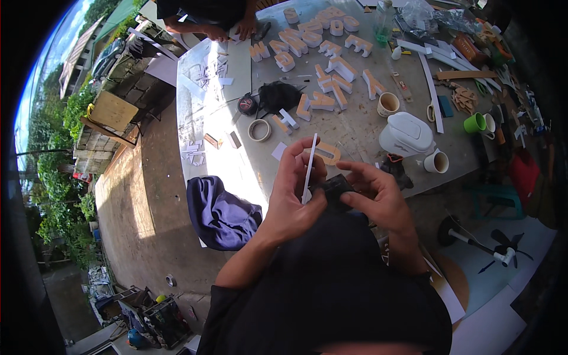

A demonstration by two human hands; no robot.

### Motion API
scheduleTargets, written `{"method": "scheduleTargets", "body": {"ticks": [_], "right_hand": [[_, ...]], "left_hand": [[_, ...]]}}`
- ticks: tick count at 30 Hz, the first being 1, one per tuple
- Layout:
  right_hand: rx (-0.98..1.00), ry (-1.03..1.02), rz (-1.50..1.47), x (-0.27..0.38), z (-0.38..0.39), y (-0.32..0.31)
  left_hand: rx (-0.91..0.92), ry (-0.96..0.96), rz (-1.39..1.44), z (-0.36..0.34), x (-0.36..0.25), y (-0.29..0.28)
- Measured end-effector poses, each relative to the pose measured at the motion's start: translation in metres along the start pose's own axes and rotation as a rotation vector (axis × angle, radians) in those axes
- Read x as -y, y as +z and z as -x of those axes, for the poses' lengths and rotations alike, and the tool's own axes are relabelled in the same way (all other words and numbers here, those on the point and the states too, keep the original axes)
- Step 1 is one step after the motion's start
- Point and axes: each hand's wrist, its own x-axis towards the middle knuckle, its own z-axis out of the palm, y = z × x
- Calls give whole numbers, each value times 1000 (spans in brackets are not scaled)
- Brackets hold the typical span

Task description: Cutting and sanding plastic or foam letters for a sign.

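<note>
My left hand point(289, 198) is closed around a thin white strip point(310, 168) that stands almost upright between its fingers and thumb. Close beside it, my right hand point(378, 198) grips a small black object point(335, 186) between thumb and fingers; its kind is unclear. The left thumb's tip reaches up to that black object. Just beyond my hands, partly covered by them, lies a letter shape point(329, 155) with a tan face. Farther off on the grey table point(272, 89) stand several white-sided letters point(337, 68) with tan faces.
A white lidded tub point(406, 134), a cup point(388, 103) and a tape roll point(259, 130) stand around my hands. Dark blue cloth point(222, 214) hangs over the near left edge. Another person's hands point(245, 26) work at the far edge. A fan point(503, 251) is at lower right.
</note>
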Motion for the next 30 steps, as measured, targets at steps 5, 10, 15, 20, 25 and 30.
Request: {"method": "scheduleTargets", "body": {"ticks": [5,10,15,20,25,30], "right_hand": [[-74,37,-110,-29,-6,-3],[-360,-306,-48,-15,-4,8],[-334,-764,744,20,-7,19],[-176,-836,945,13,-14,28],[-106,-913,999,5,-12,37],[-112,-897,847,3,-26,29]], "left_hand": [[0,-22,-129,1,-6,-1],[117,-182,70,13,-6,-5],[174,-254,68,18,-6,-4],[200,-254,42,19,-9,-2],[167,-190,60,20,-4,-3],[230,-269,-37,21,-6,-9]]}}
